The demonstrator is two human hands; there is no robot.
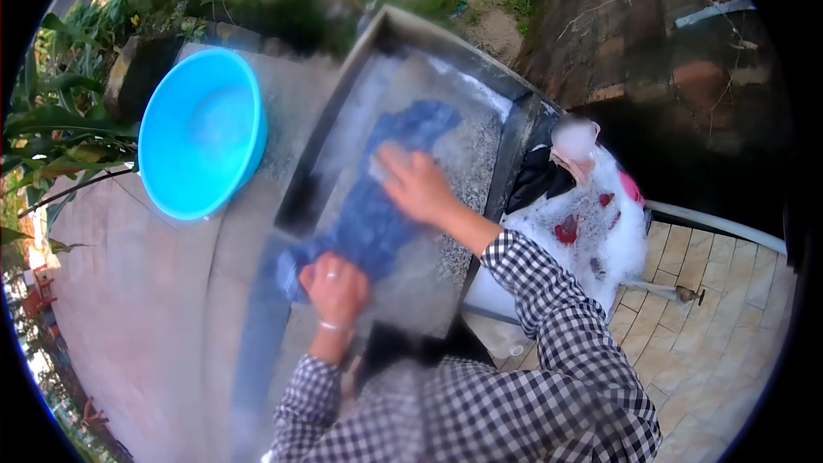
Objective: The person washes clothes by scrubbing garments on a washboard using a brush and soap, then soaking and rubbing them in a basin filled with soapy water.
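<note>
A wet blue garment [364, 214] lies stretched across the grey stone wash slab [467, 180], which has raised dark edges. My left hand [337, 291], with a ring and a bracelet, is closed on the near end of the garment, at the slab's lower left edge. Farther up, my right hand [417, 187] presses on the middle of the cloth with its fingers bent. A pale patch shows under those fingers; motion blur hides whether it is soap, foam or another small thing.
A bright blue basin [204, 133] stands left on the concrete. Right of the slab, a foam-filled washtub [630, 244] holds dark and red clothes, with a scoop-like pale item [574, 141] on top. A tap [686, 294] projects near the tiles; plants [69, 124] grow far left.
</note>
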